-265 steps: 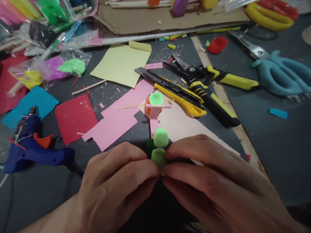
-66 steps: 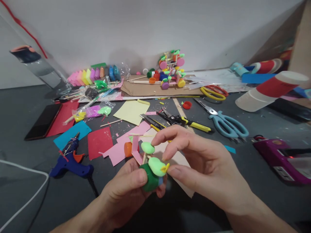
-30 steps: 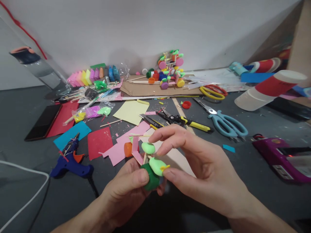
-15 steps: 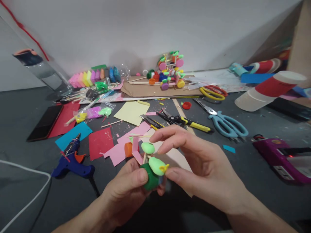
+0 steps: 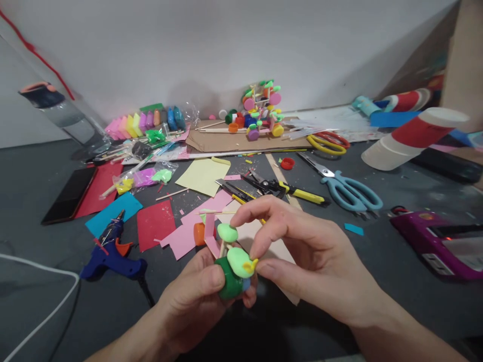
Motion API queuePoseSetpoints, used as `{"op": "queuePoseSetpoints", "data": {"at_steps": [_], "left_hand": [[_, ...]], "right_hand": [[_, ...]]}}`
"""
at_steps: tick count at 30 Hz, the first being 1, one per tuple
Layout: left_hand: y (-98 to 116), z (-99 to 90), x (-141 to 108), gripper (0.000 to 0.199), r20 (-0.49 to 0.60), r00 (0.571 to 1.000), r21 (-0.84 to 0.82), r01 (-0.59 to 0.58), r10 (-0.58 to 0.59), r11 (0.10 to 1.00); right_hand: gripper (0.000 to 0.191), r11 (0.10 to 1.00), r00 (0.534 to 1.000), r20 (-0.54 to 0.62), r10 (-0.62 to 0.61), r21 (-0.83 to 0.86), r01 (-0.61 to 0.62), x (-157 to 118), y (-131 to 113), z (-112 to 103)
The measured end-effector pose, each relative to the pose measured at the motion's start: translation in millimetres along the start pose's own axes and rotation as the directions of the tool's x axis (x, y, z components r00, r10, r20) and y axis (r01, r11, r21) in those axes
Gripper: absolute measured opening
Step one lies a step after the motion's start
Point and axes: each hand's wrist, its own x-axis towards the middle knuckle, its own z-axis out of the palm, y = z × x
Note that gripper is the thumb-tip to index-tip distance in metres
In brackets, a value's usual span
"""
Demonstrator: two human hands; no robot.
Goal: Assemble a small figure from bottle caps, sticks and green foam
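My left hand (image 5: 196,291) is wrapped round a small craft model with a dark green cap (image 5: 231,281), wooden sticks, a folded pink paper strip (image 5: 210,232) and an orange cap (image 5: 199,234). Two light green clay lumps sit on the model: a flat one (image 5: 228,232) on top and a larger one (image 5: 238,260) nearer me. Attached to the larger lump is a small yellow clay piece (image 5: 250,266). The thumb and a finger of my right hand (image 5: 305,256) pinch this yellow piece, while the index finger arches beside the upper lump.
A blue glue gun (image 5: 113,259) lies at left, near a red paper square (image 5: 156,226). Cutters (image 5: 267,186) and blue-handled scissors (image 5: 350,191) lie beyond my hands. A similar colourful model (image 5: 262,110) stands at the back; a purple device (image 5: 433,244) is at right.
My right middle finger has come down beside the thumb, closing on the yellow clay piece. The held model has shifted slightly left and tilted a little.
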Motion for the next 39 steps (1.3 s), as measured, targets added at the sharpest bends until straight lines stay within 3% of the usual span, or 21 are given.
{"op": "queuePoseSetpoints", "data": {"at_steps": [11,19,27,39], "left_hand": [[-3.5,-4.5,-2.6,0.027,0.015,1.000,0.038,-0.011,0.011,0.999],[-3.0,-1.5,-0.8,0.030,0.021,1.000,0.025,-0.002,0.002,1.000],[-0.6,4.9,0.4,0.020,0.009,1.000,0.040,0.003,-0.003,0.999],[-1.5,9.7,2.2,0.024,0.028,0.998,0.059,0.047,-0.049,0.997]], "right_hand": [[0.005,0.999,1.000,-0.004,0.031,0.037,-0.031,-2.2,-2.5,0.9],[0.007,0.998,0.998,0.023,-0.051,0.036,0.050,1.9,-1.7,-1.2],[0.006,0.999,0.999,0.024,-0.035,0.026,0.035,1.4,-3.3,-2.7],[0.006,0.998,0.991,0.129,-0.031,0.060,0.023,4.3,-6.7,-4.3]]}}
